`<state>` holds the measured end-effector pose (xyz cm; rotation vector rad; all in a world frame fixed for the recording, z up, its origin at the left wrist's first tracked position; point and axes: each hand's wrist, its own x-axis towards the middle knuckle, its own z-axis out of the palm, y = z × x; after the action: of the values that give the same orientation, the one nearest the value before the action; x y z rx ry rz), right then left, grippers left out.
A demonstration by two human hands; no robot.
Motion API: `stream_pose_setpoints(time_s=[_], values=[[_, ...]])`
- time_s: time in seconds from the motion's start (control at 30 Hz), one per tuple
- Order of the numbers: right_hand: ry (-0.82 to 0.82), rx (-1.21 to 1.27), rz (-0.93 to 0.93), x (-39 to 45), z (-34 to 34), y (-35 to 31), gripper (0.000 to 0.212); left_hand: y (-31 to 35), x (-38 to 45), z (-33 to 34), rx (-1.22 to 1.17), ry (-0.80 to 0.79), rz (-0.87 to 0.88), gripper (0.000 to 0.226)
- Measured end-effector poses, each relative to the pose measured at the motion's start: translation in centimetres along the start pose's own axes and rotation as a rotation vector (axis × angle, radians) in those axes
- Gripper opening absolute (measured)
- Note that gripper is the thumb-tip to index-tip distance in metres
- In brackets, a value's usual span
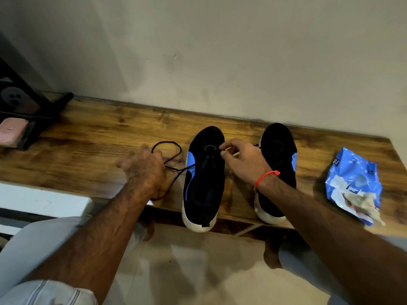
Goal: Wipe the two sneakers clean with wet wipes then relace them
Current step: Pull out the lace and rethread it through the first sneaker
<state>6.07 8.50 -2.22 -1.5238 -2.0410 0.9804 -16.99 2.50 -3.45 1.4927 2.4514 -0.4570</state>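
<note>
Two sneakers, black with blue side panels and white soles, stand side by side on the wooden bench (92, 137), toes toward the far wall, heels overhanging the near edge. Left sneaker (203, 179): partly laced, black lace (174, 170) running out of its eyelets leftward in a loose loop on the wood. Right sneaker (278, 172): lacing hidden behind the right forearm; cannot tell.

Risks, as judged: lace end could slip back out of the eyelet if the pinch loosens; slack loop at left could snag or knot under the left hand; either sneaker could tip off the near edge if tugged toward the person.

Right hand (242, 159): thumb and forefinger pressed together, apparently pinching the lace at the far eyelets of the left sneaker; other fingers curled.

Left hand (143, 170): blurred, fingers bent over the loose lace; whether it actually grips cannot be told.

Wet-wipe packet (354, 183), blue, far right on the bench, crumpled used wipe (361, 200) on its near end.
</note>
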Motion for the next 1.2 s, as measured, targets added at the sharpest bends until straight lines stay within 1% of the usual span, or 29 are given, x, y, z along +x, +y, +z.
stream_pose_setpoints(time_s=[0.1, 0.13, 0.17, 0.2, 0.23, 0.27, 0.3, 0.33, 0.37, 0.4, 0.47, 0.53, 0.63, 0.7, 0.8, 0.87, 0.93, 1.0, 1.03, 1.07, 1.1, 1.13, 1.17, 1.2], values=[[0.014, -0.147, -0.086, 0.0, 0.3, 0.3, 0.017, 0.1, 0.3, -1.5, -0.106, 0.317, 0.027, 0.023], [0.020, -0.186, -0.118, 0.1, 0.5, 0.3, 0.018, 0.2, 0.2, -2.0, -0.174, 0.413, 0.058, 0.022], [0.034, -0.202, -0.151, 0.1, 0.6, 0.3, 0.019, 0.4, 0.2, -2.5, -0.323, 0.452, 0.098, 0.019], [0.053, -0.195, -0.180, 0.2, 0.8, 0.2, 0.021, 0.7, -0.1, -3.1, -0.561, 0.408, 0.151, 0.015], [0.070, -0.145, -0.192, 0.3, 0.9, 0.0, 0.023, 1.2, -0.5, -3.5, -0.832, 0.281, 0.205, 0.013], [0.068, -0.040, -0.169, 0.3, 1.0, -0.4, 0.025, 1.8, -0.9, -3.8, -1.067, 0.147, 0.243, 0.013], [0.043, 0.127, -0.105, 0.4, 1.0, -1.0, 0.026, 2.4, -1.3, -4.1, -1.222, 0.047, 0.272, 0.015], [0.004, 0.332, -0.009, 0.4, 0.9, -1.7, 0.027, 2.8, -1.6, -4.3, -1.302, -0.006, 0.309, 0.016], [-0.035, 0.511, 0.096, 0.5, 0.8, -2.3, 0.029, 3.1, -1.7, -4.4, -1.341, -0.030, 0.346, 0.018], [-0.068, 0.625, 0.179, 0.6, 0.6, -2.7, 0.032, 3.3, -1.8, -4.5, -1.347, -0.048, 0.381, 0.018], [-0.125, 0.710, 0.248, 0.8, 0.4, -3.0, 0.027, 3.4, -1.7, -4.6, -1.299, -0.074, 0.432, 0.015], [-0.148, 0.768, 0.249, 0.9, 0.6, -3.1, 0.016, 3.3, -1.5, -4.5, -1.283, -0.086, 0.464, 0.011], [-0.057, 0.848, 0.309, 1.3, 0.7, -3.2, 0.016, 3.3, -1.7, -4.7, -1.335, -0.098, 0.500, 0.018], [0.012, 0.888, 0.352, 1.5, 0.6, -3.2, 0.017, 3.1, -1.6, -4.7, -1.371, -0.071, 0.507, 0.021], [0.069, 0.962, 0.422, 1.7, 0.5, -3.2, 0.019, 3.2, -1.3, -4.6, -1.468, -0.003, 0.483, 0.017], [0.060, 0.986, 0.437, 1.7, 0.5, -3.2, 0.019, 3.4, -1.1, -4.5, -1.533, 0.063, 0.447, 0.014], [0.001, 0.989, 0.426, 1.5, 0.6, -3.2, 0.018, 3.6, -1.0, -4.4, -1.562, 0.119, 0.435, 0.012], [-0.064, 0.934, 0.407, 1.3, 0.7, -3.1, 0.020, 3.9, -0.9, -4.4, -1.656, 0.133, 0.420, 0.010], [-0.073, 0.840, 0.385, 1.2, 0.8, -2.9, 0.022, 4.0, -0.8, -4.5, -1.757, 0.131, 0.397, 0.009], [-0.067, 0.657, 0.331, 1.1, 0.8, -2.5, 0.023, 4.0, -0.7, -4.7, -1.876, 0.139, 0.359, 0.008], [-0.054, 0.399, 0.248, 1.0, 0.7, -2.0, 0.023, 3.9, -0.5, -4.9, -1.973, 0.179, 0.316, 0.008], [-0.041, 0.131, 0.147, 0.8, 0.6, -1.6, 0.023, 3.7, -0.4, -5.2, -2.015, 0.261, 0.278, 0.009], [-0.042, -0.065, 0.064, 0.5, 0.6, -1.4, 0.025, 3.5, -0.2, -5.4, -1.998, 0.370, 0.253, 0.010], [-0.061, -0.167, 0.030, 0.1, 0.7, -1.1, 0.029, 3.2, 0.0, -5.5, -1.936, 0.479, 0.237, 0.013]])
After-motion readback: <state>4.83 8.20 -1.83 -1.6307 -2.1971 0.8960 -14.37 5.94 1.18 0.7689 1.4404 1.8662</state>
